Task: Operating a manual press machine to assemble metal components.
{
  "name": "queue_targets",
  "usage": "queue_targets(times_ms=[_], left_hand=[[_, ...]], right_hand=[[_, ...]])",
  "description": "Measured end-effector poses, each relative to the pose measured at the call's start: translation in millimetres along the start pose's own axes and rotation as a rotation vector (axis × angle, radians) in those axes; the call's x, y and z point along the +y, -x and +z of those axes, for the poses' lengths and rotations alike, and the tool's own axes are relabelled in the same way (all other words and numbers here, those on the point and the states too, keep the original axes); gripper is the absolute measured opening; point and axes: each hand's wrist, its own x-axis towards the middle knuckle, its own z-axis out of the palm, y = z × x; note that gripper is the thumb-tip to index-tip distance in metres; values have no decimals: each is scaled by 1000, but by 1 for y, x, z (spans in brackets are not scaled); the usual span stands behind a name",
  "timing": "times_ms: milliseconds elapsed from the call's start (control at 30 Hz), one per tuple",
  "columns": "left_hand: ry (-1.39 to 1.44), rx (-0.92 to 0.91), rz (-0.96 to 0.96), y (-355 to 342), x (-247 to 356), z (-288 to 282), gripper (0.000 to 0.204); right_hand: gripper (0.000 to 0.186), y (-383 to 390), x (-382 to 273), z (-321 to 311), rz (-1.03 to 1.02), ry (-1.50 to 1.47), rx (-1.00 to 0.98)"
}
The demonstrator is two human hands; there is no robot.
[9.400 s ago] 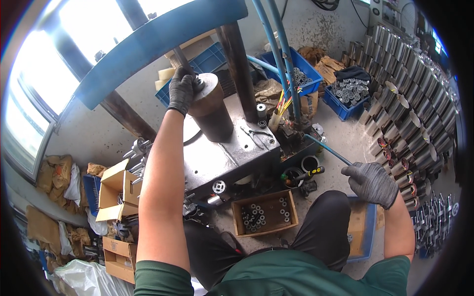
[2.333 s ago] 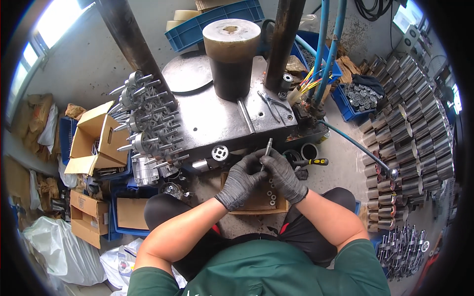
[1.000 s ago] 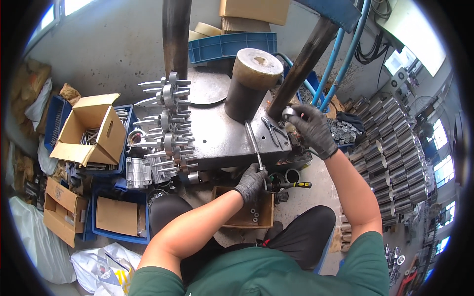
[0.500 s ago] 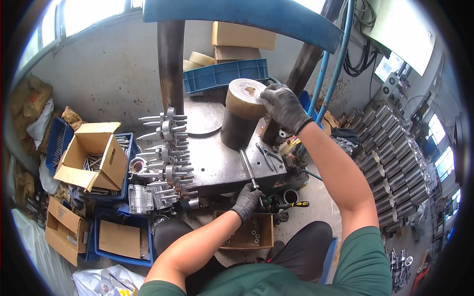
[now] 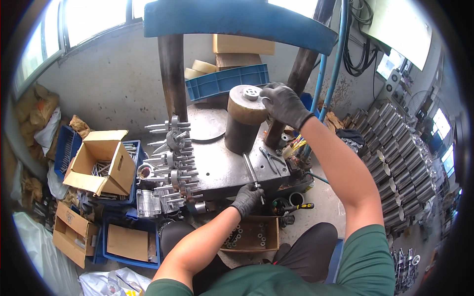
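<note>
My left hand (image 5: 247,200), in a dark grey work glove, is closed around the lower end of a slim metal shaft (image 5: 251,171) slanting over the front of the steel press table. A thick upright steel cylinder (image 5: 242,133) with a wider, brownish collar stands on that table. On its top face rests a small round metal disc with holes (image 5: 251,93). Beside the disc, at the cylinder's right rim, is my gloved right hand (image 5: 288,105). Its fingers are pinched together, and a small pale bit shows at the tips, too little to name. A pair of pliers (image 5: 270,159) lies right of the shaft.
Several metal shafts with round bodies (image 5: 174,160) crowd the table's left edge. A blue press beam (image 5: 237,22) spans overhead between dark posts. Cartons and blue crates (image 5: 140,170) stand left. A wooden box with washers (image 5: 266,222) sits below; stacked metal tubes (image 5: 395,158) rise right.
The disc now sits over the cylinder's top, where a hole showed before. My right hand has drawn slightly away from it. My left hand keeps hold of the shaft; the view has shifted a little.
</note>
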Motion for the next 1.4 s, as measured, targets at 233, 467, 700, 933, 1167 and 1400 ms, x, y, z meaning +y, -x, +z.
queue_targets(times_ms=[233,467,700,933,1167,1400], left_hand=[[-417,78,272,12,-4,-5,35],[-767,156,635,76,60,29,41],[-404,64,1095,45,147,41,51],[-434,308,1189,-40,299,9,19],[-417,461,1122,-84,333,27,35],[-648,426,1027,-95,348,16,25]], right_hand=[[13,146,-12,-131,-50,90,-364],[24,314,-1,-208,226,138,-579],[15,330,-6,-183,370,130,-90],[27,231,60,-174,451,142,167],[49,203,94,-168,656,130,-58],[46,203,94,-169,676,117,-65]])
